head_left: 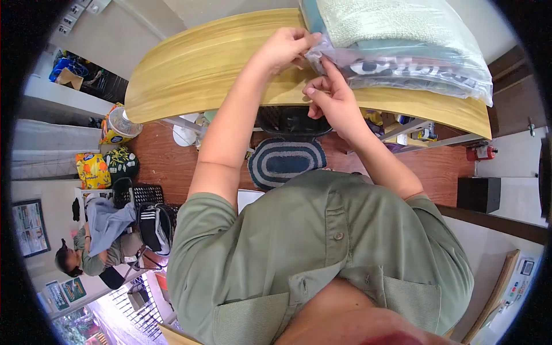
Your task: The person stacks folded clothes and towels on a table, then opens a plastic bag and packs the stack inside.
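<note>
On the wooden table lies a clear plastic bag [414, 72] holding folded cloth, a pale green towel-like piece [385, 23] on top and darker fabric with white lettering below. At the bag's left end, my left hand [283, 50] pinches the gathered plastic between thumb and fingers. Just to the right, my right hand [336, 98] has its index finger stretched up against the bag's edge. Its thumb is held apart and the other fingers are partly curled.
The curved table edge [230, 113] runs in front of me. Below are a dark chair [293, 121] and an oval rug [287, 162]. Another person [92, 259] sits at the left with grey cloth, near a backpack [156, 227]. A fan [123, 123] stands beyond the table's left end.
</note>
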Tool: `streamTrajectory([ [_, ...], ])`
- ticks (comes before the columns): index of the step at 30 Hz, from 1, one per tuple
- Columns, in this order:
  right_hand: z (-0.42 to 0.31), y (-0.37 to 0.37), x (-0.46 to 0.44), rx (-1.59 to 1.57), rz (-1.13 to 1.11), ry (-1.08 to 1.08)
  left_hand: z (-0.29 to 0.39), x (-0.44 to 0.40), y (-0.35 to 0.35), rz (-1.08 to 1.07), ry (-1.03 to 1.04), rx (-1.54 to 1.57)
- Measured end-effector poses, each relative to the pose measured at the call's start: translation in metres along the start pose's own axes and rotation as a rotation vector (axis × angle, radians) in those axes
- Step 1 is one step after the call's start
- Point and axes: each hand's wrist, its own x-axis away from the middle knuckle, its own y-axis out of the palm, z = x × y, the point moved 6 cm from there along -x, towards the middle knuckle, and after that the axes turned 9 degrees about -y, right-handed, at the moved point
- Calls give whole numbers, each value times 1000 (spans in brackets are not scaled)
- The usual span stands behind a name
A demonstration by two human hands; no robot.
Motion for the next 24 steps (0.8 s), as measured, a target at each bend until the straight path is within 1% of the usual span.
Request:
streamTrajectory([
  [1, 0, -2, 2, -28, 15, 12, -3, -2, 2, 3, 3, -4],
  [3, 1, -5, 3, -63, 32, 23, -10, -5, 11, -95, -18, 176],
  [4, 1, -8, 5, -66, 46, 18, -15, -6, 16, -103, -28, 242],
  [5, 2, -11, 8, -68, 60, 15, -19, -6, 20, -105, -34, 242],
  [7, 2, -21, 16, -83, 81, -10, -17, -4, 29, -162, 97, 291],
  [9, 2, -34, 27, -119, 119, -50, -16, 11, 40, -200, 85, 345],
  [10, -3, -39, 34, -149, 174, -94, -15, 16, 47, -268, 96, 333],
  [11, -4, -44, 42, -143, 182, -89, -16, 23, 57, -338, 106, 323],
  [12, -6, -53, 52, -104, 230, -103, -9, 31, 66, -363, 179, 414],
  [13, -7, -59, 61, -64, 278, -112, -10, 35, 73, -374, 167, 427],
  [14, -5, -61, 67, -57, 290, -96, -10, 38, 72, -240, 239, 387],
  [15, -7, -61, 71, -100, 296, -137, -8, 43, 71, -106, 308, 343],
  [16, -9, -60, 73, -144, 300, -181, -11, 47, 70, -12, 275, 301],
  [17, -11, -60, 74, -188, 302, -229, -13, 52, 73, -22, 267, 307],
  [19, -10, -60, 72, -184, 297, -239, -4, 69, 77, 26, 447, 141],
  [21, -9, -58, 70, -202, 281, -207, 2, 74, 79, 11, 427, 173],
  [23, -8, -59, 68, -204, 267, -208, 0, 71, 77, 73, 337, 44],
  [24, -8, -58, 67, -205, 250, -211, -1, 70, 77, 72, 336, 45],
])
